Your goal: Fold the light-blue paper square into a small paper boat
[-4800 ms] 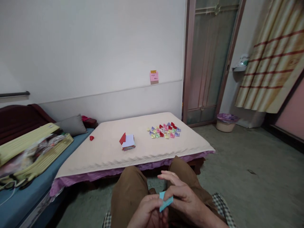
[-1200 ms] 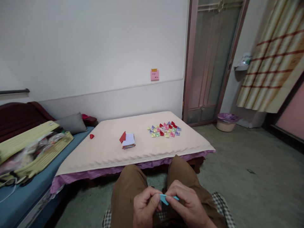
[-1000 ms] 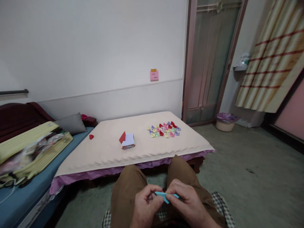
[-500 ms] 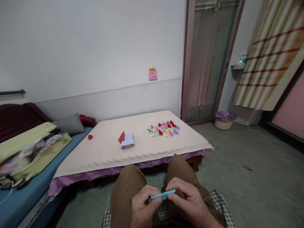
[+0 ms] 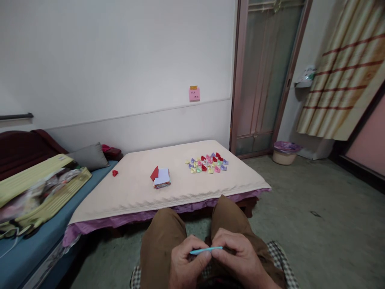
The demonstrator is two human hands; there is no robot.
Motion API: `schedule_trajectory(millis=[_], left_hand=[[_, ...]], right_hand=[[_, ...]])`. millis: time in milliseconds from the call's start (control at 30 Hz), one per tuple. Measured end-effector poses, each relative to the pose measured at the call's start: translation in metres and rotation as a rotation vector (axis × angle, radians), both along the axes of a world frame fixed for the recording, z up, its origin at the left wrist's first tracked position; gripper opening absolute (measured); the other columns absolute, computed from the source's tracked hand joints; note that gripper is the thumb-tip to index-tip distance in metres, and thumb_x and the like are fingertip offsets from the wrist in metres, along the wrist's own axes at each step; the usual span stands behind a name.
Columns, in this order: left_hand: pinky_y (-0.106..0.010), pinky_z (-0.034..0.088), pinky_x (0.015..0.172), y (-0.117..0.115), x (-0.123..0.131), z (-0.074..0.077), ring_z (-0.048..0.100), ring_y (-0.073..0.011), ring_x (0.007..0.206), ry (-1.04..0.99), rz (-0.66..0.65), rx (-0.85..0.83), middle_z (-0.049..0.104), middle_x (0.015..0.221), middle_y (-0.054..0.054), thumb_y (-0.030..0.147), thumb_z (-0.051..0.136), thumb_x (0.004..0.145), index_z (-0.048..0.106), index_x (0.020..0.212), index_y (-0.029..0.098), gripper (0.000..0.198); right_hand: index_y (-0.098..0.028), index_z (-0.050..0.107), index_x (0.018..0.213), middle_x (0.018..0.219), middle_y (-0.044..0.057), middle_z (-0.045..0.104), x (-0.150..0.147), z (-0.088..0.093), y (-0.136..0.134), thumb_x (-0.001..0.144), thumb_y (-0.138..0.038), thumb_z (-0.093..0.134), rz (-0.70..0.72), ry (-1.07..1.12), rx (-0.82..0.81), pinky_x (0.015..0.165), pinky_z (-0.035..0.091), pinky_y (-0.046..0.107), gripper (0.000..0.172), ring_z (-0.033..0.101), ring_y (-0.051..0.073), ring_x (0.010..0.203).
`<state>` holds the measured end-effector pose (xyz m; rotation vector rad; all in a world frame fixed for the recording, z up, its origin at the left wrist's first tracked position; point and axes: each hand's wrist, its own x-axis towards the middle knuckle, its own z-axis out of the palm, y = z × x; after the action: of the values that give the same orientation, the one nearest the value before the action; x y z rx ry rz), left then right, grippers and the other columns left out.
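Observation:
A folded piece of light blue paper is pinched between both hands, above my lap. My left hand has thumb and fingers closed on its left part. My right hand grips its right end, the thumbs nearly touching at the middle. The paper shows as a thin edge, so its full shape is hidden. On the cloth-covered table ahead lies a stack of coloured paper squares with a red sheet sticking out. Several small folded paper pieces in mixed colours lie together to its right.
A small red item sits at the left of the cream cloth. An open yellow case full of things lies on the blue bed at left. A lined bin stands by the glass door.
The blue paper has turned edge-on and looks thinner. My hands have drawn closer together, with the left thumb now pressing near its middle.

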<state>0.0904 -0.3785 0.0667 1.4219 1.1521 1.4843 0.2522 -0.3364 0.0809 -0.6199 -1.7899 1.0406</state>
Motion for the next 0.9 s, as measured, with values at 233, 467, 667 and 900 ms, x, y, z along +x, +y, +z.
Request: schedule_trajectory(millis=[233,467,667,900], left_hand=[[-0.022,0.033,0.053,0.0,0.001,-0.002,0.043,-0.0109,0.054,-0.023,0.057,-0.059,0.051,0.054,0.002,0.033,0.071,0.068,0.068,0.06,0.016,0.019],[-0.021,0.027,0.048,0.001,0.004,-0.002,0.034,-0.0089,0.05,-0.081,0.099,-0.197,0.044,0.049,0.004,0.038,0.071,0.064,0.064,0.058,0.014,0.026],[-0.021,0.021,0.045,0.003,0.008,-0.01,0.029,-0.0074,0.045,-0.168,0.031,-0.279,0.038,0.045,0.006,0.04,0.072,0.062,0.06,0.059,0.014,0.029],[-0.022,0.03,0.05,0.001,0.004,-0.011,0.036,-0.0101,0.05,0.064,0.132,-0.144,0.046,0.05,0.003,0.037,0.065,0.072,0.065,0.062,0.014,0.024]], right_hand=[[-0.016,0.068,0.065,0.061,0.001,0.059,-0.001,-0.003,0.001,0.084,-0.037,0.059,0.027,-0.012,-0.065,0.056,0.039,0.023,0.03,0.054,0.013,0.059],[-0.016,0.064,0.06,0.058,0.0,0.057,-0.001,0.0,0.001,0.078,-0.037,0.065,-0.091,0.011,-0.111,0.055,0.038,0.023,0.028,0.052,0.014,0.057],[-0.016,0.059,0.058,0.057,-0.001,0.053,-0.001,0.001,-0.001,0.079,-0.038,0.062,-0.143,-0.002,-0.148,0.054,0.036,0.023,0.031,0.049,0.013,0.056],[-0.018,0.065,0.073,0.069,0.002,0.06,0.0,0.003,0.001,0.087,-0.033,0.052,-0.149,-0.057,-0.076,0.061,0.044,0.025,0.024,0.057,0.017,0.066]])
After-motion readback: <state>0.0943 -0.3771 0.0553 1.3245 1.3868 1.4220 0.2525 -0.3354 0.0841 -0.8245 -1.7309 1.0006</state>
